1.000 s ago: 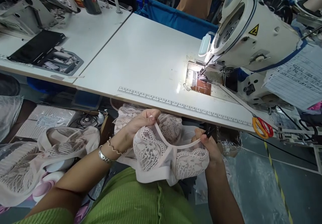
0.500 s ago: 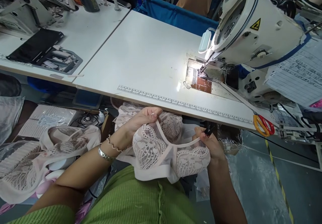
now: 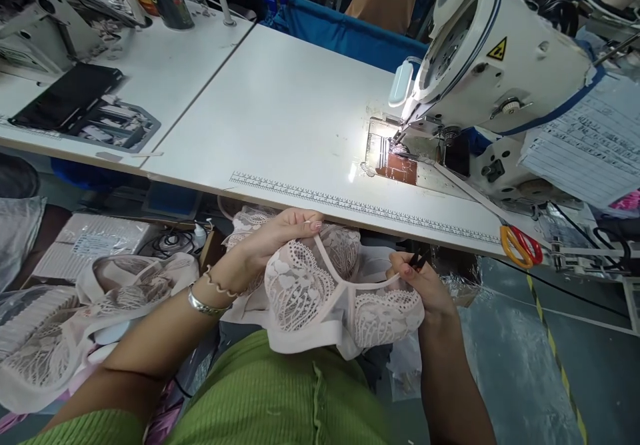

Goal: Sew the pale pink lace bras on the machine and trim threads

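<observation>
A pale pink lace bra (image 3: 305, 292) hangs between my hands over my lap, just below the table's front edge. My left hand (image 3: 280, 235) pinches the upper edge of one cup between thumb and fingers. On the other side, my right hand (image 3: 423, 282) grips the top edge of the second cup. A small black tool, perhaps thread snips (image 3: 417, 258), sticks out from that same hand; most of it is hidden by the fingers. More lace fabric (image 3: 245, 225) lies behind my left wrist, under the table edge.
The white table (image 3: 300, 112) has a printed ruler along its front. On the right stands a sewing machine (image 3: 505, 58) with its lamp lit; orange and red scissors (image 3: 520, 245) lie by the edge. More lace bras (image 3: 135, 285) are piled at left. A black tray (image 3: 70, 95) sits far left.
Both hands keep their hold on the bra. My right hand has shifted slightly to the right, and the bra's cups look a little more spread. The view has moved slightly.
</observation>
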Demonstrator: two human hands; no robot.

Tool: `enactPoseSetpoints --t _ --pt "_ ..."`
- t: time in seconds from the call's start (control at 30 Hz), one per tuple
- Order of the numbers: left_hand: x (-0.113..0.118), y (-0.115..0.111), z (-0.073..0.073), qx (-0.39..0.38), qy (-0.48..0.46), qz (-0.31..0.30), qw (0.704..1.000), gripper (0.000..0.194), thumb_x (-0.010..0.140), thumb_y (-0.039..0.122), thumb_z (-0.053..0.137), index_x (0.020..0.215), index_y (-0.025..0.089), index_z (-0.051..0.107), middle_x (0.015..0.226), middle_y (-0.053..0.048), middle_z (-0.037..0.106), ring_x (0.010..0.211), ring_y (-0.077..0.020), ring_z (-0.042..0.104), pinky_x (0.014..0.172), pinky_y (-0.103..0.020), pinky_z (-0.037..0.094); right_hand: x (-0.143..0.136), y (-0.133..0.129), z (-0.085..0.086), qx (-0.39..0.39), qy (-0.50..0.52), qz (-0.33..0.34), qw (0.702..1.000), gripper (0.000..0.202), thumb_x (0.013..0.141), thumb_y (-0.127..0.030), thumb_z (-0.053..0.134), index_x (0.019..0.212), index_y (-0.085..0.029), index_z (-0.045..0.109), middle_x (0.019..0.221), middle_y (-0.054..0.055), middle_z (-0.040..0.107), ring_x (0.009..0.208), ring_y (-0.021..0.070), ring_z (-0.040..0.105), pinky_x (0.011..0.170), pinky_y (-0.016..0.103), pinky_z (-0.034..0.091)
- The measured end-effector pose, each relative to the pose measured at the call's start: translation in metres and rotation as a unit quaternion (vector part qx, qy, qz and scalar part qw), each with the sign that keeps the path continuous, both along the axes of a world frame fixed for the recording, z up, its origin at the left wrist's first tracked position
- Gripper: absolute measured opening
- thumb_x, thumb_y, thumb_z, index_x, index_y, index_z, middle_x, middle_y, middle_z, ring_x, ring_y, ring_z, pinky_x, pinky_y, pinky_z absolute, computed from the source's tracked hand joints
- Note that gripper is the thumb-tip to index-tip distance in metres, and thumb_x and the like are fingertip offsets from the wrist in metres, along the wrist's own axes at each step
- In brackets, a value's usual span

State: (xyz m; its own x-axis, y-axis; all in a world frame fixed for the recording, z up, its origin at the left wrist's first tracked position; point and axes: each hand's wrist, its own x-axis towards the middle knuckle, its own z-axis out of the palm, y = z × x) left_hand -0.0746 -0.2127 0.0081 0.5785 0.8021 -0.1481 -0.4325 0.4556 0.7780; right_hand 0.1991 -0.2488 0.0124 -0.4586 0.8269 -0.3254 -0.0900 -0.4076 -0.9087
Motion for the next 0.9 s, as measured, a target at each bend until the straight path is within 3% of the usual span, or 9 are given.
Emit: enactPoseSetpoints --t 0.13,0.37,0.7,0.8,0.9 --pt "0.001 -0.003 -0.004 -0.016 -0.035 -0.006 0.999 0.046 0.078 0.035 0.084 0.06 0.016 0.045 0.048 0.009 0.037 0.041 -0.0026 0.026 0.041 -0.013 0.028 0.001 -0.002 0.0 -0.003 0.002 -0.007 1.0 0.064 0.073 -0.067 0.078 0.054 -0.024 0.034 0.044 -0.007 0.033 0.04 0.0085 0.022 0.041 0.026 0.012" --pt "0.0 -0.004 -0.007 -0.025 -0.015 -0.005 1.0 0.053 0.076 0.038 0.084 0.06 0.019 0.037 0.045 0.01 0.033 0.04 -0.0029 0.021 0.038 -0.014 0.023 0.001 -0.002 0.002 0.004 -0.001 -0.015 1.0 0.062 0.07 -0.069 0.079 0.055 -0.025 0.038 0.044 -0.006 0.038 0.04 0.0097 0.024 0.041 0.027 0.013" --pt "0.001 -0.005 -0.003 -0.024 -0.024 -0.014 0.999 0.053 0.077 0.037 0.084 0.06 0.019 0.036 0.046 0.011 0.033 0.039 -0.0026 0.022 0.038 -0.014 0.024 0.002 -0.002 0.001 0.007 0.002 -0.015 1.0 0.062 0.07 -0.067 0.08 0.054 -0.024 0.038 0.043 -0.008 0.036 0.039 0.0074 0.021 0.039 0.025 0.015" --pt "0.001 -0.004 0.003 -0.006 0.002 -0.004 1.0 0.055 0.076 0.038 0.084 0.058 0.019 0.036 0.047 0.01 0.033 0.04 -0.0023 0.021 0.037 -0.014 0.021 0.007 0.0 0.0 0.061 -0.017 -0.014 0.998 0.059 0.074 -0.065 0.078 0.055 -0.022 0.043 0.046 -0.005 0.042 0.042 0.0085 0.029 0.041 0.025 0.02" --pt "0.002 -0.003 0.009 0.037 0.029 0.001 0.999 0.058 0.077 0.042 0.084 0.056 0.018 0.035 0.048 0.009 0.033 0.042 -0.0025 0.023 0.038 -0.014 0.021 0.013 0.005 0.004 0.164 -0.074 0.011 0.984 0.054 0.082 -0.06 0.073 0.055 -0.022 0.046 0.054 0.001 0.056 0.049 0.0126 0.044 0.048 0.026 0.031"
